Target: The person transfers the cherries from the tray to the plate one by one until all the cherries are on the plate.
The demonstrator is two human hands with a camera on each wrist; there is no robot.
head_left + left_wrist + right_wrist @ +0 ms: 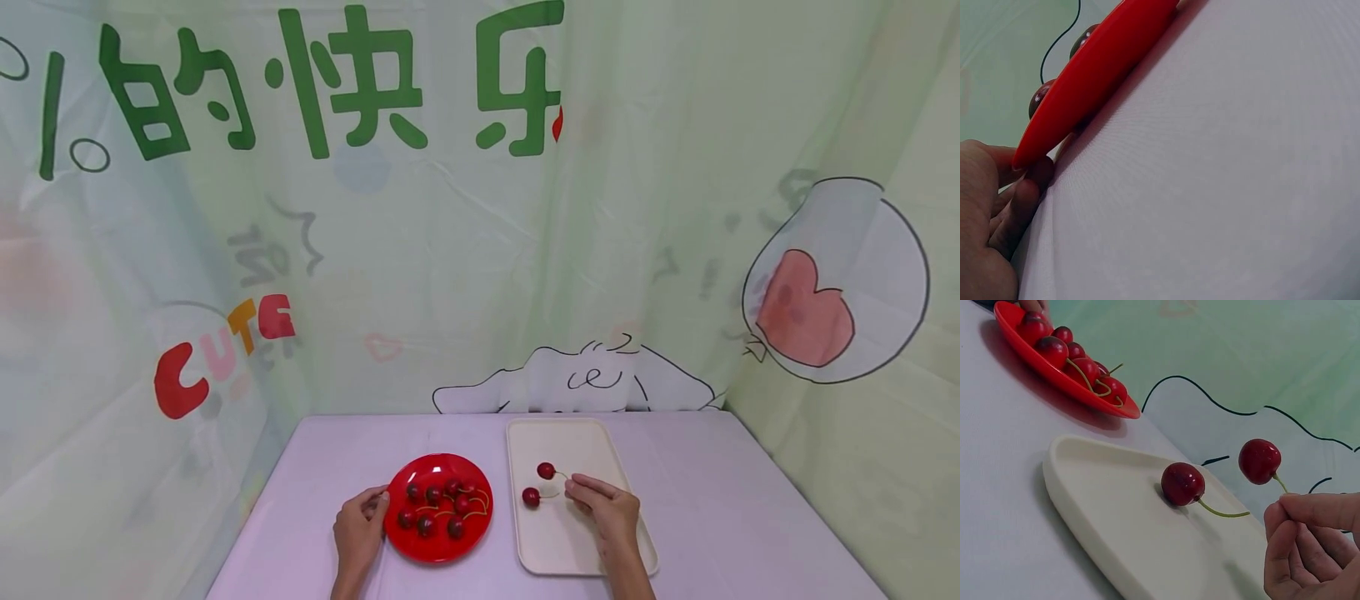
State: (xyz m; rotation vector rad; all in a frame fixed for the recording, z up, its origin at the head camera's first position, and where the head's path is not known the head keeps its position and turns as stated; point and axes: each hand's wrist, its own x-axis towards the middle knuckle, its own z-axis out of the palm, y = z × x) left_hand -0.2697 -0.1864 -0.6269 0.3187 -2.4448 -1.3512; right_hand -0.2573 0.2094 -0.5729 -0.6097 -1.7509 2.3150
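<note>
My left hand (360,531) pinches the left rim of a red plate (438,548), thumb on top and fingers beneath in the left wrist view. Several dark red cherries with green stems lie on the plate, one cherry (455,527) near its front. Over a cream tray (558,554), my right hand (611,512) pinches the stem of a cherry (1259,461) between thumb and fingertips. That cherry hangs above the tray in the right wrist view. Another cherry (1183,484) rests on the tray, its stem pointing toward the right hand.
A pale lilac cloth covers the table (705,500). Behind it hangs a light green curtain (450,250) with printed characters and drawings, and it continues along both sides. The plate stands left of the tray, with a narrow strip of cloth between them.
</note>
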